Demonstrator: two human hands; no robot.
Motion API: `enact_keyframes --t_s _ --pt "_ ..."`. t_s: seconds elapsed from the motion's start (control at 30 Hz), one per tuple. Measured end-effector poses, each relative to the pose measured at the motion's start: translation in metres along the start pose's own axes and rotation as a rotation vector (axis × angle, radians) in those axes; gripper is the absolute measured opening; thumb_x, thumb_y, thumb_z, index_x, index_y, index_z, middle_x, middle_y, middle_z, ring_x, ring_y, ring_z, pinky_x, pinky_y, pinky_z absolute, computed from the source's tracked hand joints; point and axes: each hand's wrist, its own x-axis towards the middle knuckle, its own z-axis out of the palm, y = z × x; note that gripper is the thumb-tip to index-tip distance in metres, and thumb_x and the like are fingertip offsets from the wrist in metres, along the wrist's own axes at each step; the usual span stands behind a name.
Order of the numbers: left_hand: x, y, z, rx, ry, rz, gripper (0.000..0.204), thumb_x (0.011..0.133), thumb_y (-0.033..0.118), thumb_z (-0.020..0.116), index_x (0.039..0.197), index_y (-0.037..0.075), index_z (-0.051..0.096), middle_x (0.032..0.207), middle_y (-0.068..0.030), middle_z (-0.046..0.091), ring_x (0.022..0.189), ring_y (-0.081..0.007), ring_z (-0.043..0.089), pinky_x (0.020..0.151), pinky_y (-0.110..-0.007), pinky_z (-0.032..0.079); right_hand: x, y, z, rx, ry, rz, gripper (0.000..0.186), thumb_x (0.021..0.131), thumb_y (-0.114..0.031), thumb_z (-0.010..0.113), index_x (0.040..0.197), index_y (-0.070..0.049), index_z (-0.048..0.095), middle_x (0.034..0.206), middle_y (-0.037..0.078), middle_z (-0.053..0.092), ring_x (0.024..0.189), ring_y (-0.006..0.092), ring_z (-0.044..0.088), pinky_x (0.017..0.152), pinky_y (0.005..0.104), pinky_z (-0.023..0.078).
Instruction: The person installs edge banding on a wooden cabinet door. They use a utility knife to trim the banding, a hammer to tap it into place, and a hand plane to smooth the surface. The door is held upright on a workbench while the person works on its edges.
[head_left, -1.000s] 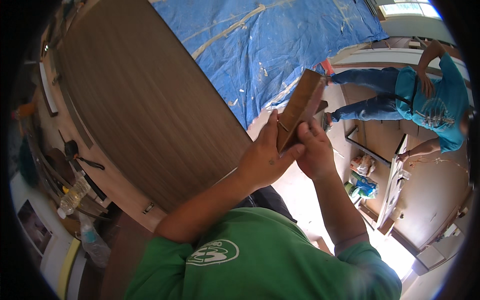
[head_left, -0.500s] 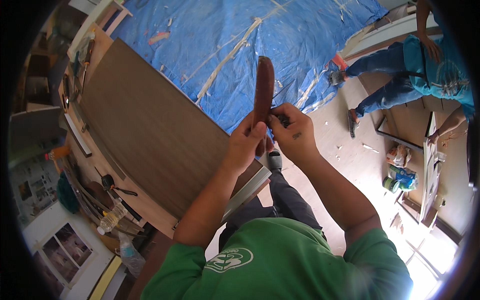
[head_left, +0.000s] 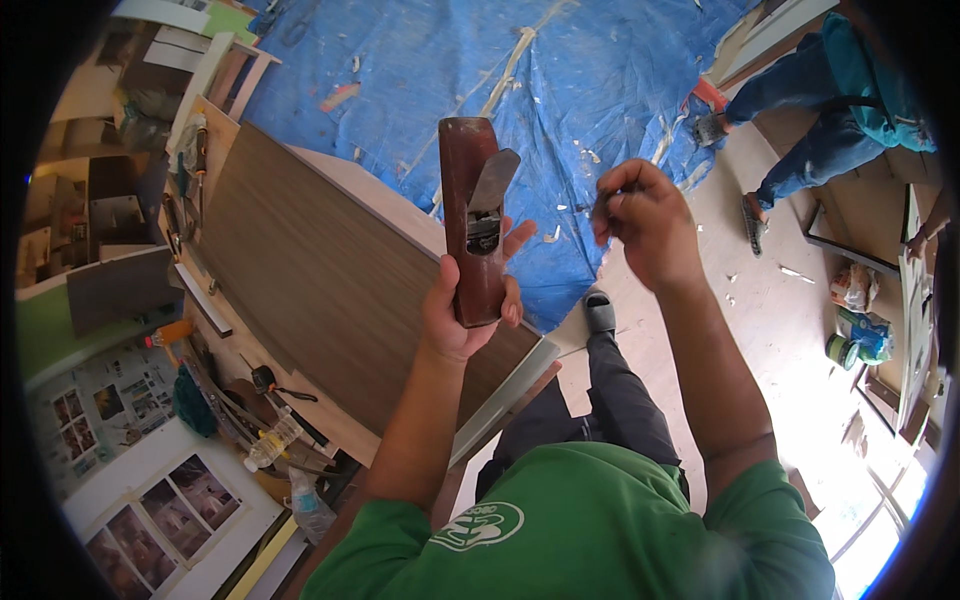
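A reddish-brown wooden hand plane (head_left: pixel 470 285) stands nearly upright in my left hand (head_left: pixel 445 325), which grips its lower end with the thumb in front and fingers behind. Its grey metal blade (head_left: pixel 494 180) sticks out at a slant above the dark mouth in the body. Off to the right, apart from the plane, my right hand (head_left: pixel 655 225) is raised with its fingers curled together. Something small and dark shows at its fingertips, too unclear to name. Below and left of the plane lies a brown wood-grain panel (head_left: pixel 340 260) on the workbench.
Along the bench's left edge lie a tape measure (head_left: pixel 265 380), a screwdriver (head_left: pixel 200 160) and a plastic bottle (head_left: pixel 270 445). A blue tarp (head_left: pixel 400 80) with scattered shavings covers the floor ahead. At the right stands another person (head_left: pixel 830 130), near bags and a green can (head_left: pixel 842 350).
The plane has turned from edge-on to show its blade and mouth, and has shifted left. My right hand has come away from it to the right. The view has shifted slightly.
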Motion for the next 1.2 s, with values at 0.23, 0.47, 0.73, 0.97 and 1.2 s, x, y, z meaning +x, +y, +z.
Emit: enact_keyframes --t_s 0.23,0.47,0.73,0.97,1.2 --pt "0.03 0.009 -0.004 0.773 0.281 0.088 0.066 0.102 0.05 0.061 0.142 -0.002 0.052 0.078 -0.0017 0.057 0.065 -0.0142 0.062 0.063 -0.03 0.051 0.058 0.058 -0.022 -1.077 0.129 -0.688 0.031 0.092 -0.015 0.074 0.117 0.002 0.068 0.106 0.013 0.069 0.093 0.0239 0.068 0.081 0.0359 0.055" --pt "0.057 -0.006 0.006 0.424 0.201 0.099 0.061 0.105 0.046 0.058 0.14 -0.003 0.052 0.099 -0.0042 0.062 0.079 -0.0124 0.061 0.069 -0.028 0.05 0.013 0.069 0.037 -0.457 0.034 -0.561 0.027 0.092 -0.008 0.07 0.118 0.0 0.069 0.11 0.016 0.068 0.1 0.033 0.067 0.085 0.0378 0.054" --pt "0.068 0.0 0.01 0.702 0.118 0.08 0.06 0.104 0.045 0.06 0.14 -0.003 0.051 0.105 -0.0056 0.063 0.083 -0.0136 0.06 0.074 -0.031 0.051 0.006 0.062 0.035 -0.329 0.04 -0.361 0.023 0.097 -0.008 0.065 0.117 0.003 0.064 0.096 0.012 0.066 0.079 0.0241 0.066 0.069 0.0328 0.052" --pt "0.069 -0.001 0.006 0.6 0.099 0.013 0.06 0.103 0.052 0.057 0.133 0.0 0.05 0.099 -0.0111 0.063 0.08 -0.0204 0.062 0.074 -0.036 0.051 0.014 0.051 0.0 0.227 -0.054 -0.004 0.012 0.097 -0.008 0.065 0.108 -0.003 0.063 0.085 0.002 0.063 0.072 0.0109 0.058 0.066 0.0273 0.048" --pt "0.071 -0.012 0.023 0.536 0.131 0.013 0.071 0.102 0.059 0.054 0.143 0.002 0.044 0.112 -0.0129 0.064 0.078 -0.0223 0.062 0.072 -0.037 0.05 -0.004 0.056 0.012 -0.437 0.162 -0.546 0.015 0.094 -0.007 0.069 0.107 0.0 0.066 0.087 0.006 0.064 0.08 0.0172 0.062 0.07 0.032 0.051"
